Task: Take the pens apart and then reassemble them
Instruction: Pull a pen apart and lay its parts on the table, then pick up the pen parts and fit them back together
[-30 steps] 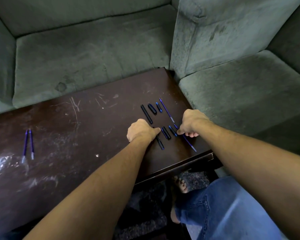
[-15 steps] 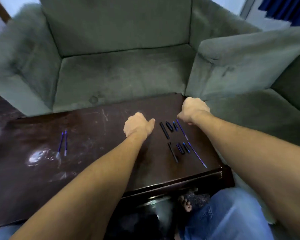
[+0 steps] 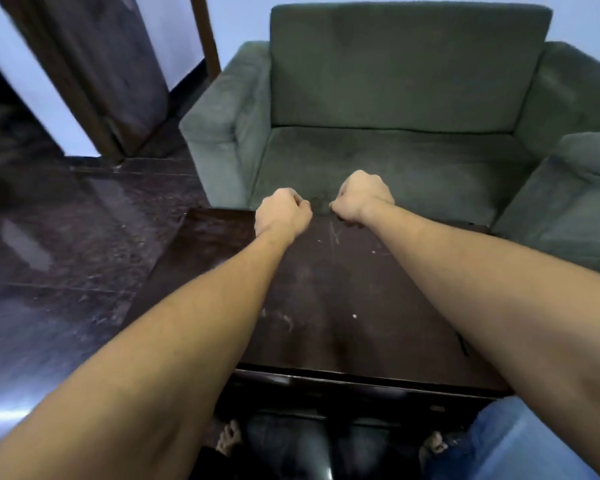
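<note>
Two bare forearms extend forward over a dark wooden surface (image 3: 326,289), each ending in a curled fist near its far edge. The left hand (image 3: 282,213) has its fingers folded in with the thumb tip pressed against the forefinger; the grip is narrow, and whether anything is pinched in it cannot be told. The right hand (image 3: 360,199) is likewise curled, knuckles up, thumb and forefinger meeting at its left side; its grip is narrow too, its contents not discernible. The two hands sit near each other, apart, with a small gap between the thumb tips. The pens and their parts cannot be made out for certain anywhere on the surface; only a thin dark sliver (image 3: 463,344) shows beside the right forearm near the right edge, too blurred to identify. The surface carries pale scratches and a few white specks. Beyond its far edge stands a green upholstered armchair (image 3: 392,81), with a second green seat (image 3: 568,202) at the right. Dark glossy floor (image 3: 66,237) lies to the left. Below the near edge, bare toes (image 3: 229,438) and blue jeans (image 3: 520,445) are visible. The whole view is motion-blurred.
</note>
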